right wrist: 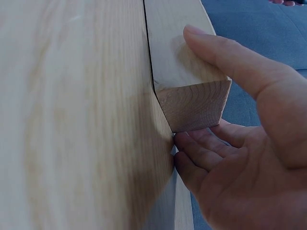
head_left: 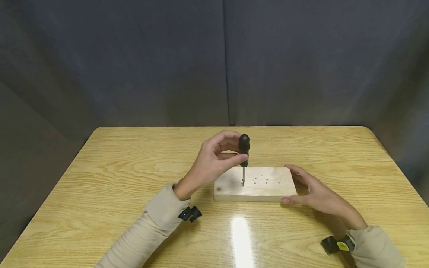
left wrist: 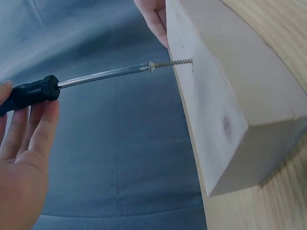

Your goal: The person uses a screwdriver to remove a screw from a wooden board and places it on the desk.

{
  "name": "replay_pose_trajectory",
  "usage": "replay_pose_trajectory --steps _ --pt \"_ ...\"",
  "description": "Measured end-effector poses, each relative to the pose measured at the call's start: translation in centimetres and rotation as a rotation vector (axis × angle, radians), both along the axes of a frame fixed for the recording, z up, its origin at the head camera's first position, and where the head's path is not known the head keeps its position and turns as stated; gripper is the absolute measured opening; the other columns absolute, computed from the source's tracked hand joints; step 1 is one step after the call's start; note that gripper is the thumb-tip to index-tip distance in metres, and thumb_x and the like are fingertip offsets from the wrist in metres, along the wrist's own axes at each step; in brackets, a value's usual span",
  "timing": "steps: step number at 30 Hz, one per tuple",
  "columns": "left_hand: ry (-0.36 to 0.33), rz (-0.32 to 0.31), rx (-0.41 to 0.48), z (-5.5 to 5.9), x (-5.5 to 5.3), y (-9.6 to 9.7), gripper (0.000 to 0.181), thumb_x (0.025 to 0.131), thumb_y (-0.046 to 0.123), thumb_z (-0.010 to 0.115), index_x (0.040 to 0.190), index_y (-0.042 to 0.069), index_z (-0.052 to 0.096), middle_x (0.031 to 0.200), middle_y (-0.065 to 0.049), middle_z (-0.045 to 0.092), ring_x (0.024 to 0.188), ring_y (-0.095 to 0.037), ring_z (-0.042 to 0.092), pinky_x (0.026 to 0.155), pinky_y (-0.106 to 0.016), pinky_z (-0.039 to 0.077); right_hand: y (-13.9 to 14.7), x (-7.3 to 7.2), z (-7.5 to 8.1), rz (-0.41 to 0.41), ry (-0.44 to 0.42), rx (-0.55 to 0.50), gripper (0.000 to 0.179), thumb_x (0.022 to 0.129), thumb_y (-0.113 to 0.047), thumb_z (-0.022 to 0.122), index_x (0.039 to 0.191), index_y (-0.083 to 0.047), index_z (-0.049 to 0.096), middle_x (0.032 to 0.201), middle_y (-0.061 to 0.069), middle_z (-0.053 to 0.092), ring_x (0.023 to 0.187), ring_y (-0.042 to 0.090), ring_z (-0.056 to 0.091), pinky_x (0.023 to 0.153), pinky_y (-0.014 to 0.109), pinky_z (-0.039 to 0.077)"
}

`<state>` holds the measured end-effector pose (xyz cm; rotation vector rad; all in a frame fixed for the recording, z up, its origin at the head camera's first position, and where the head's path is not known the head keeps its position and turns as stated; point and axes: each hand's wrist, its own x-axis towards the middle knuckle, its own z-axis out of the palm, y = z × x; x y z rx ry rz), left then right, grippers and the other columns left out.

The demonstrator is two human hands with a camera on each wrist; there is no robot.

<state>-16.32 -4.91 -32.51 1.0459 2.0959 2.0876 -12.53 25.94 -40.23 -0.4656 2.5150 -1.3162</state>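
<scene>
Left hand (head_left: 212, 158) gripping screwdriver (head_left: 244, 145) over board (head_left: 258, 189); right hand (head_left: 312, 191) clasping board's right end.

Left wrist view crops screwdriver handle (left wrist: 34, 92); right wrist view crops block (right wrist: 175, 67).

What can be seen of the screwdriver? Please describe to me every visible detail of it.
The screwdriver has a black handle and a straight, silvery shaft that looks like metal. It stands roughly upright above the wooden block, handle uppermost. The left hand holds the handle between thumb and fingers. The shaft's lower end meets the head of a screw, which stands on the block's top face; the shape of the tip cannot be made out.
</scene>
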Motion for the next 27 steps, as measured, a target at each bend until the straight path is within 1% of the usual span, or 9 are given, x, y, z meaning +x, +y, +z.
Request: replay_pose_trajectory --steps 1,6,8,10,14,16,23,27 --pt "-0.001 -0.004 0.002 -0.04 0.01 0.02 0.037 0.087 -0.01 0.067 0.122 -0.007 0.057 0.111 -0.029 0.066 0.095 -0.015 0.069 0.086 -0.038 0.061 -0.01 -0.01 -0.02 0.0 0.0 0.0 0.1 0.083 -0.026 0.082 0.157 -0.003 0.019 0.157 0.028 0.03 0.143 0.053 0.029 0.109 0.071 0.028" --pt "-0.026 -0.049 0.011 0.06 0.15 -0.02 0.034 0.093 -0.009 0.06 0.126 -0.007 0.053 0.118 -0.03 0.065 0.107 -0.035 0.069 0.092 -0.037 0.059 -0.02 -0.08 -0.04 0.004 -0.003 -0.002 0.1 0.083 -0.026 0.082 0.157 -0.002 0.019 0.157 0.029 0.029 0.143 0.054 0.027 0.11 0.071 0.027" --pt "-0.034 -0.059 0.005 0.11 0.15 -0.07 0.035 0.093 -0.009 0.06 0.127 -0.006 0.052 0.119 -0.03 0.065 0.107 -0.038 0.068 0.093 -0.037 0.058 -0.03 -0.1 -0.04 0.005 -0.005 -0.004 0.1 0.083 -0.026 0.081 0.157 -0.002 0.018 0.157 0.029 0.029 0.143 0.054 0.027 0.11 0.072 0.027" --pt "-0.03 -0.057 -0.006 0.15 0.13 -0.1 0.036 0.092 -0.009 0.061 0.127 -0.006 0.052 0.117 -0.03 0.066 0.105 -0.035 0.069 0.092 -0.037 0.059 -0.04 -0.11 -0.05 0.004 -0.007 -0.005 0.1 0.083 -0.025 0.082 0.157 -0.002 0.018 0.157 0.029 0.029 0.143 0.054 0.027 0.109 0.072 0.027" --pt "-0.015 -0.036 -0.018 0.11 0.02 -0.06 0.038 0.09 -0.01 0.064 0.127 -0.006 0.053 0.114 -0.03 0.066 0.097 -0.022 0.069 0.089 -0.037 0.06 -0.03 -0.09 -0.02 0.0 -0.01 -0.002 0.101 0.083 -0.026 0.082 0.157 -0.003 0.018 0.157 0.029 0.029 0.143 0.054 0.027 0.109 0.072 0.027" --pt "-0.012 -0.023 -0.024 0.06 0.01 -0.01 0.039 0.089 -0.009 0.065 0.126 -0.007 0.055 0.112 -0.029 0.067 0.095 -0.018 0.069 0.088 -0.036 0.06 -0.03 -0.08 0.0 -0.002 -0.01 0.001 0.101 0.082 -0.026 0.082 0.157 -0.003 0.018 0.157 0.028 0.029 0.143 0.054 0.027 0.109 0.072 0.027" --pt "-0.008 0.013 -0.049 -0.03 0.16 0.26 0.039 0.088 -0.006 0.069 0.126 -0.005 0.061 0.108 -0.025 0.067 0.094 -0.022 0.07 0.085 -0.034 0.061 -0.08 0.02 -0.03 -0.009 -0.006 0.007 0.101 0.082 -0.026 0.082 0.157 -0.003 0.019 0.157 0.027 0.03 0.143 0.052 0.029 0.109 0.071 0.028" --pt "-0.007 0.032 -0.06 0.02 0.31 0.28 0.039 0.088 -0.005 0.069 0.127 -0.005 0.061 0.107 -0.025 0.067 0.094 -0.02 0.069 0.085 -0.033 0.061 -0.15 0.1 -0.04 -0.011 -0.008 0.004 0.101 0.082 -0.027 0.082 0.157 -0.004 0.019 0.157 0.026 0.031 0.143 0.051 0.03 0.11 0.07 0.029"
